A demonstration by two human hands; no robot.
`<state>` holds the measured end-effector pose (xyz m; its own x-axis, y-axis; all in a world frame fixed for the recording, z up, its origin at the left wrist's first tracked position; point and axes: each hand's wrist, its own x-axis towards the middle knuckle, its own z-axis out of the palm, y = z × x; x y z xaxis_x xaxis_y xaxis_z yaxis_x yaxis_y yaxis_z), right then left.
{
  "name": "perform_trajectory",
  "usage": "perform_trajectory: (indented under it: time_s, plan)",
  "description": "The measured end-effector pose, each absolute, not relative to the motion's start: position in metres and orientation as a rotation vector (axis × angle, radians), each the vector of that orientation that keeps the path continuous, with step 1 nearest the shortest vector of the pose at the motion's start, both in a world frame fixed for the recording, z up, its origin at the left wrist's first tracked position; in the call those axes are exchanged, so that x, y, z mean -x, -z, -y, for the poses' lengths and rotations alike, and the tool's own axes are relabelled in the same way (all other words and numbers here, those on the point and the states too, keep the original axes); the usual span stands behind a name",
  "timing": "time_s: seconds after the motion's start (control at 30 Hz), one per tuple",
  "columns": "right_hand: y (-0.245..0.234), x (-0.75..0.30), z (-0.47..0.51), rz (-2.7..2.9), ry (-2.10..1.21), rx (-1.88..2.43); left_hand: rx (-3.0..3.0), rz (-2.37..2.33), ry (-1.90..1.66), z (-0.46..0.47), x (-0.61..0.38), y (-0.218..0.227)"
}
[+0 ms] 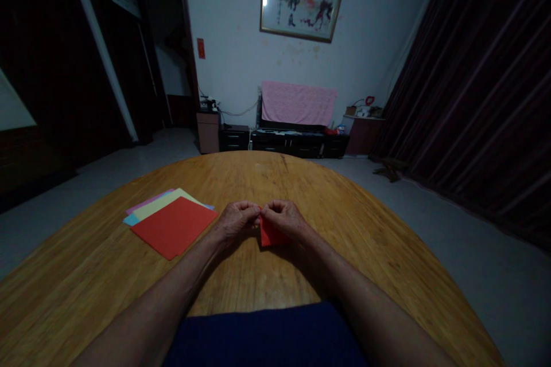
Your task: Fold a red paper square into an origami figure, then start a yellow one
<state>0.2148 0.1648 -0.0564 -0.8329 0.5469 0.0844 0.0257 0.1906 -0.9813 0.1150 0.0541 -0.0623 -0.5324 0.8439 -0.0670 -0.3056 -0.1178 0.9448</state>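
Paper action: small red piece (272,236) held between left hand (235,219) and right hand (284,218)!

Thumbs nearly tip to tip, and I've got both hands centred on my feed. The left hand is in a tight pinch, thumb against curled fingers at the piece's far left corner. The right hand looks just as snug, thumb on top, hiding much of the right side; I can't tell how its fingers lie beneath. Out from under it shows the small red piece, near the middle of the table (379,246). Over to the left, near the left hand, I spot a loose fan of paper: a red sheet (174,226) on top, a pale yellow sheet (160,204) and a blue sheet (131,220) peeking out beneath, a pink sheet (144,203) behind. Little notch at the red sheet's near corner! Across the room, a pink cloth (299,103) hangs below a framed picture (301,6).
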Motion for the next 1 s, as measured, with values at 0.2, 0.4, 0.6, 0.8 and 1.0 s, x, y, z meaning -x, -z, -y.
perform_trajectory:
  time_s: [0.2,0.4,0.6,0.8,1.0]
  plan:
    - [0.0561,-0.2158,-0.1646,2.054,-1.694,0.53,-0.666,-1.296,-1.784,-0.0528,-0.1178,0.0612]
    - [0.0599,-0.2143,-0.166,2.146,-1.585,0.511,-0.676,-1.302,-1.775,-0.0516,-0.119,0.0599]
    - [0.0632,-0.2126,-0.165,2.081,-1.668,0.527,-0.743,-1.273,-1.817,-0.0542,-0.1176,0.065]
    - [0.0604,-0.2141,-0.1654,2.059,-1.655,0.532,-0.674,-1.258,-1.764,-0.0542,-0.1137,0.0635]
    - [0.0644,-0.2132,-0.1672,2.063,-1.667,0.525,-0.732,-1.268,-1.814,-0.0542,-0.1187,0.0637]
